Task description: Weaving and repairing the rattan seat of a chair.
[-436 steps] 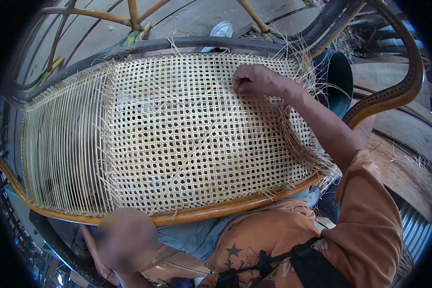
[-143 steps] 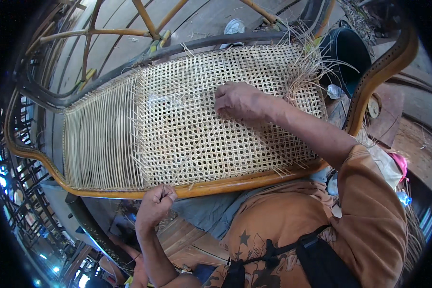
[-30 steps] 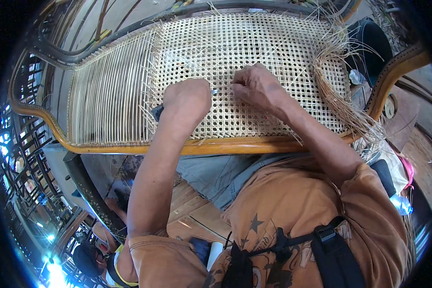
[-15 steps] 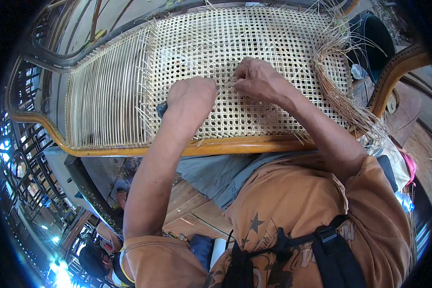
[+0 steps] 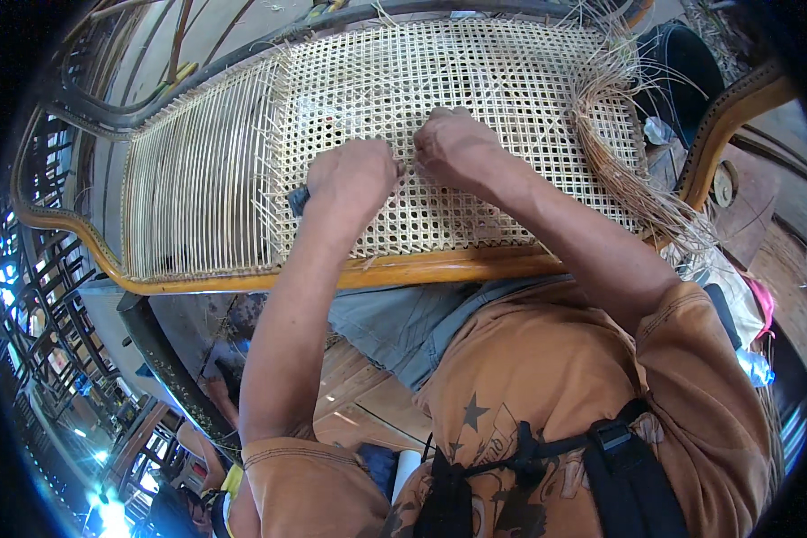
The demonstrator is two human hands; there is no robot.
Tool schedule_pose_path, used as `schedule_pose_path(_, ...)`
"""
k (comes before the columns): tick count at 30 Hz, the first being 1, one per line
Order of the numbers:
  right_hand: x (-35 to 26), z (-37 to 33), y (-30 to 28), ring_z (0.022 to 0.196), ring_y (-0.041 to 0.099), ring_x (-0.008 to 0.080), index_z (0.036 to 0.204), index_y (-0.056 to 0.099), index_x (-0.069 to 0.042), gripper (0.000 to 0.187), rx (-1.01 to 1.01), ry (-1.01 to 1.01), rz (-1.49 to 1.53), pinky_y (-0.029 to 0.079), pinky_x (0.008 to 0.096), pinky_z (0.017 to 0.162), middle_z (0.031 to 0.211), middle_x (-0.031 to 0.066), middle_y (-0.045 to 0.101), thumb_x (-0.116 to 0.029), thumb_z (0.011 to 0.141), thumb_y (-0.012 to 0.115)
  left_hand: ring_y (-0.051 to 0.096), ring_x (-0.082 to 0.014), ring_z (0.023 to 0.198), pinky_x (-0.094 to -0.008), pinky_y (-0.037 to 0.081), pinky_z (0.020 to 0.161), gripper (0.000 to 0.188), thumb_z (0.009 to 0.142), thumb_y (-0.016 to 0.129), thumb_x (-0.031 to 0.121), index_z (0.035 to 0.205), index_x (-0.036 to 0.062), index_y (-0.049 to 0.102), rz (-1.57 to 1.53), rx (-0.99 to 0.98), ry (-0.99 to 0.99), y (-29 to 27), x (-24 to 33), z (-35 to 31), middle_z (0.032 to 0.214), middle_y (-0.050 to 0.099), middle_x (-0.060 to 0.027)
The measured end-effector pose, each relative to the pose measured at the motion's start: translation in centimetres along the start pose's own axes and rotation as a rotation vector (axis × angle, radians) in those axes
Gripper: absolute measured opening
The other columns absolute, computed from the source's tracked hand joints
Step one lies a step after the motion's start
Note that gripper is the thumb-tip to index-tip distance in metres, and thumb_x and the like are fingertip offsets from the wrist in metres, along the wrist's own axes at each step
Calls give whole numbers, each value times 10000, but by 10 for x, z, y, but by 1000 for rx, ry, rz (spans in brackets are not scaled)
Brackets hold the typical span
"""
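Both hands closed: left hand (image 5: 354, 179) grips dark tool on cane mesh (image 5: 511, 99); right hand (image 5: 457, 148) pinches strand. Keep strand taut, flat, aligned with holes.

Bare wooden plank floor (image 5: 368, 394) lies below. Dark curved rattan furniture frames (image 5: 90, 99) crowd the upper left corner, a black round bucket (image 5: 681, 63) stands upper right, and bright daylight glares at the lower left.

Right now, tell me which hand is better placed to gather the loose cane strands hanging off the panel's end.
Probably the right hand: it rests on the woven cane panel nearer the loose strands on the right. The left hand sits farther away and seems to hold a dark tool.
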State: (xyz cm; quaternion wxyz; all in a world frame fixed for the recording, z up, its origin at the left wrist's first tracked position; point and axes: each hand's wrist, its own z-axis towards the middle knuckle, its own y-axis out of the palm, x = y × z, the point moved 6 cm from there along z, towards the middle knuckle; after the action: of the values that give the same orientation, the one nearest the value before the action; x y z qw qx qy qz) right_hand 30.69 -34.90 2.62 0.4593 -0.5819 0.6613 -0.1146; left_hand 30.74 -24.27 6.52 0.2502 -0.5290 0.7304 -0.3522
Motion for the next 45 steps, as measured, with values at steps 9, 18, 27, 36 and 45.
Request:
schedule_pose_path(9, -8, -12, -1, 957, 534, 267, 1011, 604, -119, 213, 419, -360, -11, 482, 370, 776, 984, 86, 563, -136, 800, 585, 615, -357, 809, -460, 471, 735, 314, 850, 528, 341, 840, 53, 651, -97, 40, -125, -9, -22, -25, 819, 642, -175)
schedule_pose_path(18, -34, -23, -21, 545, 459, 166, 877, 633, -70, 228, 383, -288, 163, 446, 328, 521, 634, 57, 536, -273, 904, 532, 621, -320, 713, -444, 475, 628, 361, 873, 504, 390, 790, 67, 641, -27, 116, -176, -27, -47, -73, 718, 625, -158)
schedule_pose_path(27, -4, -14, -2, 520, 510, 116, 783, 644, -36, 173, 49, -29, 444, 440, 291, 483, 585, 68, 569, -166, 840, 545, 630, -324, 726, -444, 488, 676, 326, 859, 506, 314, 788, 18, 624, 34, 57, -39, -3, -25, -26, 733, 633, -165)
schedule_pose_path(36, -7, -15, -5, 528, 517, 147, 725, 602, 12, 158, 65, -22, 420, 453, 331, 522, 553, 93, 541, -124, 774, 540, 642, -331, 851, -427, 501, 755, 237, 798, 501, 157, 896, 12, 661, 32, -202, -37, -14, -6, -12, 897, 657, -184)
schedule_pose_path(45, -1, -12, -3, 670, 638, 271, 907, 662, -16, 241, 64, 1, 330, 512, 397, 697, 731, 191, 645, -218, 820, 564, 644, -341, 801, -428, 508, 729, 234, 823, 549, 215, 878, 19, 664, -10, -106, 41, 4, -9, -1, 834, 658, -180)
